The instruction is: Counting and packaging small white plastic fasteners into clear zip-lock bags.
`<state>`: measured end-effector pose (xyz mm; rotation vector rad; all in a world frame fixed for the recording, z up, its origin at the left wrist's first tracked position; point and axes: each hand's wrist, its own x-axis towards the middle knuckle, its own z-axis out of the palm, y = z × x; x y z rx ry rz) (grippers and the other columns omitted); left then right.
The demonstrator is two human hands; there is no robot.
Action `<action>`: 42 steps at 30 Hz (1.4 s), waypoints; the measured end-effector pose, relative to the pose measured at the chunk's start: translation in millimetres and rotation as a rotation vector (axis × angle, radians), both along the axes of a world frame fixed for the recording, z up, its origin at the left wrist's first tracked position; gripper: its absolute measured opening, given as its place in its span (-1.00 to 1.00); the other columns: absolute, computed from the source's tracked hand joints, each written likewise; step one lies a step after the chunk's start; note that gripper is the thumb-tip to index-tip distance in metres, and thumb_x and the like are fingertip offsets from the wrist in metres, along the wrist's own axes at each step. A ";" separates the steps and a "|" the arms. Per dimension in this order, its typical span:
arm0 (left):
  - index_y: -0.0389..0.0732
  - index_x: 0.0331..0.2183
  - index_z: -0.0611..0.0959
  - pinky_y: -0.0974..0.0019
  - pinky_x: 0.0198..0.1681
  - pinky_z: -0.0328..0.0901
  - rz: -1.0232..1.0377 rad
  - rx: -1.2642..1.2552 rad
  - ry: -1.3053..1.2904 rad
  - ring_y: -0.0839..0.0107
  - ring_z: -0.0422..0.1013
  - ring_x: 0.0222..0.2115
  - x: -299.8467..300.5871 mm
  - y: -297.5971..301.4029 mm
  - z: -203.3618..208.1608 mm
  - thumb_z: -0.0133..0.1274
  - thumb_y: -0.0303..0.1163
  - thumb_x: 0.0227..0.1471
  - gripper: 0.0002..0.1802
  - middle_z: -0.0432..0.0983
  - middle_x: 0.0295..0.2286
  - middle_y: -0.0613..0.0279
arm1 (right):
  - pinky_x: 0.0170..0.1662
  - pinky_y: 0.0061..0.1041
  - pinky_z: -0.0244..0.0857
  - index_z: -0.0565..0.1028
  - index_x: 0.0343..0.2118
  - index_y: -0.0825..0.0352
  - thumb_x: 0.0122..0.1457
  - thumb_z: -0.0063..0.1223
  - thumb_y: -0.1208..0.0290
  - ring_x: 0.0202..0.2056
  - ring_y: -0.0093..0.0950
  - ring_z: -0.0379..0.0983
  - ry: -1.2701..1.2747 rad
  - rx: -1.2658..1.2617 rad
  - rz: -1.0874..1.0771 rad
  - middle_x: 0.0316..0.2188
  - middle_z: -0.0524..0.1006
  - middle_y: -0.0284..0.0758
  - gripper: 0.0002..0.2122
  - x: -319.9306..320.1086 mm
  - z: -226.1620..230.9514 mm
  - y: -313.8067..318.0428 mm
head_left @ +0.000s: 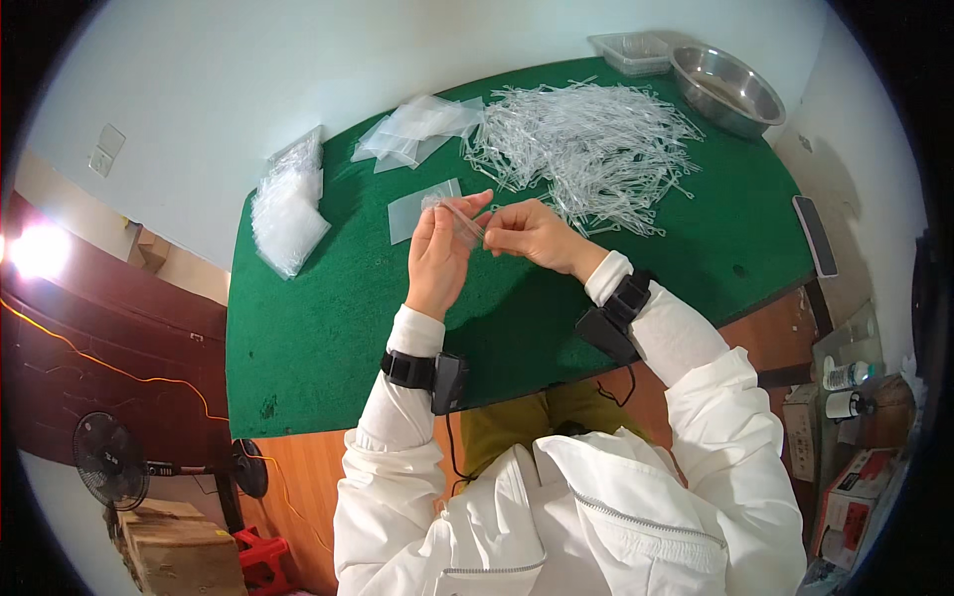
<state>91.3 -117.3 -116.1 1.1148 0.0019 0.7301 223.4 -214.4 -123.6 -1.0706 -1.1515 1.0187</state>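
My left hand (440, 253) holds a small clear plastic bag (459, 221) upright over the green table (328, 328). My right hand (532, 235) pinches thin clear plastic sticks at the bag's mouth, its fingertips touching the left hand's. Just beyond both hands lies a big heap of the same clear sticks (586, 149). Another flat empty clear bag (415, 211) rests on the cloth right behind my left hand.
A loose stack of empty bags (417, 131) lies at the back, a packed bundle of filled bags (288, 209) at the left edge. A steel bowl (727, 89) and clear tray (634, 52) stand far right. A phone (815, 236) lies at the right edge. A fan (111, 459) stands on the floor.
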 end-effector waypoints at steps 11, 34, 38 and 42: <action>-0.28 -0.22 0.36 0.18 -0.09 0.25 -0.103 -0.036 -0.039 0.20 0.34 -0.17 -1.7 1.5 -2.5 -0.34 -0.23 0.19 -0.68 0.40 -0.24 0.06 | -0.54 -0.73 0.05 0.48 -0.56 0.30 0.07 0.06 0.27 -0.59 -0.74 0.21 -0.077 -0.037 0.014 -0.64 0.40 -0.48 -0.79 -0.2 -4.8 2.8; -0.27 -0.37 0.37 0.40 -0.31 0.24 0.056 0.482 0.272 0.51 0.26 -0.47 6.3 6.8 -22.6 -0.32 -0.39 0.18 -0.80 0.28 -0.54 0.31 | -0.40 -0.64 0.24 0.48 -0.22 0.34 0.07 0.01 0.46 -0.49 -0.62 0.36 -0.483 0.334 -0.467 -0.46 0.49 -0.38 -0.79 -1.5 5.3 1.3; -0.29 -0.36 0.38 0.43 -0.35 0.23 0.035 0.601 0.323 0.51 0.27 -0.49 8.4 5.4 -28.5 -0.31 -0.43 0.16 -0.82 0.30 -0.54 0.30 | -0.36 -0.59 0.26 0.50 -0.23 0.31 0.03 0.03 0.48 -0.44 -0.49 0.40 -0.712 0.493 -0.467 -0.41 0.50 -0.34 -0.79 -0.9 2.0 4.4; -0.30 -0.35 0.39 0.45 -0.38 0.22 0.022 0.640 0.336 0.51 0.28 -0.50 10.3 7.1 -34.0 -0.30 -0.46 0.15 -0.84 0.32 -0.55 0.29 | -0.32 -0.55 0.27 0.53 -0.28 0.29 0.00 0.04 0.49 -0.39 -0.41 0.41 -0.759 0.474 -0.430 -0.42 0.49 -0.33 -0.81 1.5 1.4 2.7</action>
